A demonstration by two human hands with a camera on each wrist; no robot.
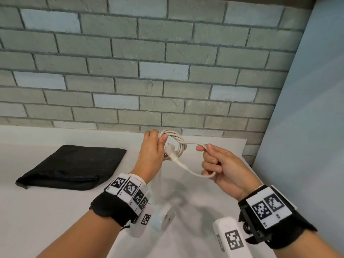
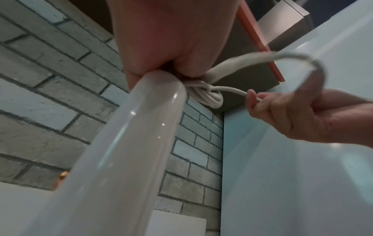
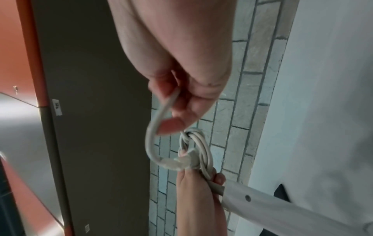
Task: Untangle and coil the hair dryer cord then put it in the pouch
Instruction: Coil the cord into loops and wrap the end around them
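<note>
Left hand (image 1: 151,155) grips the coiled cord (image 1: 176,144) bundle plus the hair dryer (image 2: 113,159) handle, raised over the table (image 1: 55,220). Right hand (image 1: 221,164) pinches the last loose loop near the plug (image 1: 170,154). Best to keep light tension and lay that loop flush onto the coil. Black pouch (image 1: 74,166) lies flat at 9 o'clock. Grey brick wall (image 1: 149,62) at 12.

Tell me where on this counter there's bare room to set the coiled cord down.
Bare counter lies in front of the black pouch, and another strip runs between the pouch and the brick wall. It is crowded mid-counter, where the left hand, right hand, cord and hair dryer cluster.
</note>
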